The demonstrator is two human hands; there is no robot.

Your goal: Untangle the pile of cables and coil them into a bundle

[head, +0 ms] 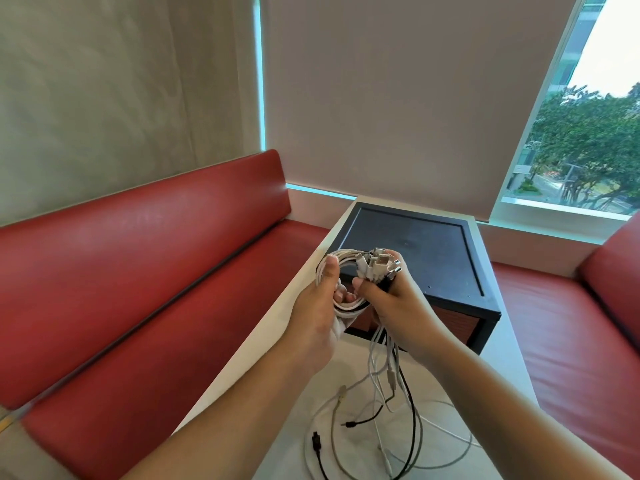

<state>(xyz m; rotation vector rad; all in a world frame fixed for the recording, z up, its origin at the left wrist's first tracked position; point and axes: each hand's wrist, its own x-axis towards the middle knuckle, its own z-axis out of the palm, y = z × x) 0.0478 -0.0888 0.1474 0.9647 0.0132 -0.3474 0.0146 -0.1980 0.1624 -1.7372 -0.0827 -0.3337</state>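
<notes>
Head view: part-wound coil of cables (338, 257) aloft over the white worktop (263, 358) — gripped at one rim by curled left hand (320, 303), plug ends (375, 263) bunched and pinched in right hand (398, 299). Below, loose tails (382, 386) down onto worktop. Light, limp, springy — best held where loops cross.

You're showing two bare arms. Left forearm (242, 403) is bare from the lower left of the frame up to the wrist; right forearm (512, 403) same, from the lower right corner. Both are uncovered right to the bottom edge, where the frame cuts them off. Left hand (317, 306) and right hand (398, 299), mid-frame, are bare too. Nail detail too small to tell.
</notes>
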